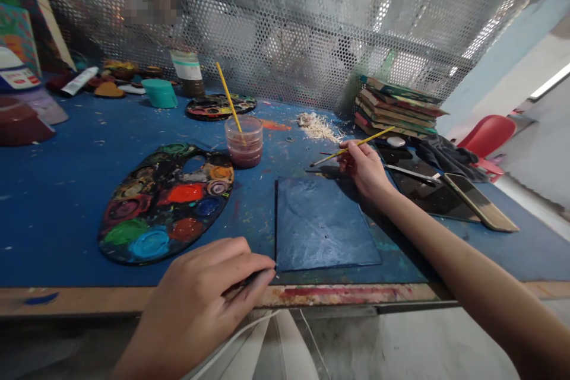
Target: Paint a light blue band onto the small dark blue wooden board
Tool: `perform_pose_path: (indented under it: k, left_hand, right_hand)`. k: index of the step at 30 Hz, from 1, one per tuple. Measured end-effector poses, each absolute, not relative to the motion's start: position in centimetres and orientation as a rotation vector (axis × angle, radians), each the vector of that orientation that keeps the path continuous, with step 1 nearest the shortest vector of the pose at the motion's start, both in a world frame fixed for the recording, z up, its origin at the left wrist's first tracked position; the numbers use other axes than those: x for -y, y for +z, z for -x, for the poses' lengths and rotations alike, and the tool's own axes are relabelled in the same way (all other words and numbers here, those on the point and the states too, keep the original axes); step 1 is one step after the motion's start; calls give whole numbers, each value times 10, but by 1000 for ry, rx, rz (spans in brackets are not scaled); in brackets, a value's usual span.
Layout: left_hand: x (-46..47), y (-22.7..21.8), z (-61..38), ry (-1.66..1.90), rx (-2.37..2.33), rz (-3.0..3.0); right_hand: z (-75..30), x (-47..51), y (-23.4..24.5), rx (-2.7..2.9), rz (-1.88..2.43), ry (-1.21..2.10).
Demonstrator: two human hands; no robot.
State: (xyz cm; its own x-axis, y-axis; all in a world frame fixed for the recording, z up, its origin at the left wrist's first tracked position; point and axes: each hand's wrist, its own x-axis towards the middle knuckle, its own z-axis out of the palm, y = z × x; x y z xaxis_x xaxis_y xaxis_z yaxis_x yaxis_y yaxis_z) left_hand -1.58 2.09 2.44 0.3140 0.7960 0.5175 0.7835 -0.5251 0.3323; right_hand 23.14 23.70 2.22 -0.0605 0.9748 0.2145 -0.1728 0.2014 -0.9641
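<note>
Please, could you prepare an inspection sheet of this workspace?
Surface: blue tabletop; paint-stained wooden front edge.
Job's things: square dark-blue panel, lying flat; thin yellow-handled paintbrush; black oval palette with coloured paints; clear plastic cup of reddish liquid, holding a yellow stick.
Clutter: pale shavings heap; stack of worn books.
Hands: right hand holds the paintbrush near the panel's far edge; left hand is at its near-left corner, contact unclear.
Cables: thin white cord below the front edge; purpose cannot be told.
Surroundings: perforated grey metal screen behind; red chair at right.

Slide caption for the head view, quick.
Right hand holding a brush beyond a blue panel, left hand by its near corner, paint palette alongside.
</note>
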Motion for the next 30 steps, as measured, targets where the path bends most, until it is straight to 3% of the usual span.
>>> perform_pose_path:
  k: [12,23,30]
  left_hand:
    - [-18,21,16,983,-1510,-2409]
    - [-17,20,13,987,-1453,-2375]
    - [-16,16,12,1008,-1444,-2398]
  right_hand:
    - [-229,-230,58,1257,783,922]
    - [-131,-191,102,1612,525,1037]
    - [-90,-171,136,1836,357,890]
